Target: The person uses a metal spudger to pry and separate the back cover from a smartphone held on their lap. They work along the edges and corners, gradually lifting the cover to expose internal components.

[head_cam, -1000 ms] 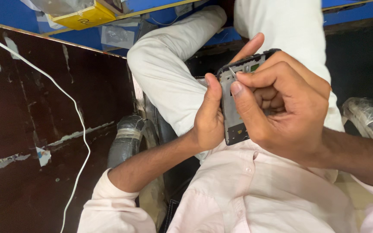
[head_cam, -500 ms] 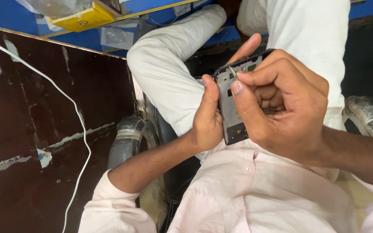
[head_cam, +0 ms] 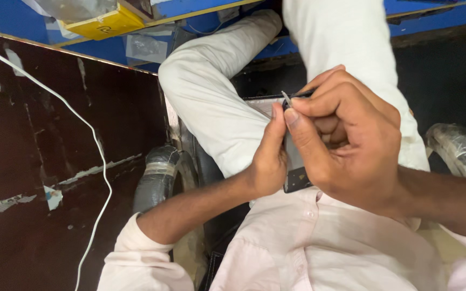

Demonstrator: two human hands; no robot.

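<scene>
My left hand point(head_cam: 268, 156) grips a dark, flat phone body point(head_cam: 296, 175) from its left side, thumb pressed along the edge, above my lap. My right hand point(head_cam: 346, 140) covers most of the phone from the right. Its thumb and forefinger pinch a small thin metal sliver point(head_cam: 286, 97) at the phone's top edge. Only the phone's lower end and a strip of its top edge show between my hands.
A dark brown worn tabletop point(head_cam: 55, 134) lies to the left, with a white cable point(head_cam: 95, 140) running across it. A yellow box point(head_cam: 106, 22) sits on a blue shelf at the top. Plastic-wrapped chair armrests point(head_cam: 160, 172) flank my white-trousered legs point(head_cam: 211, 102).
My right hand has shifted over the phone and now hides more of it, and the thin sliver shows between its fingertips. My left hand keeps its grip.
</scene>
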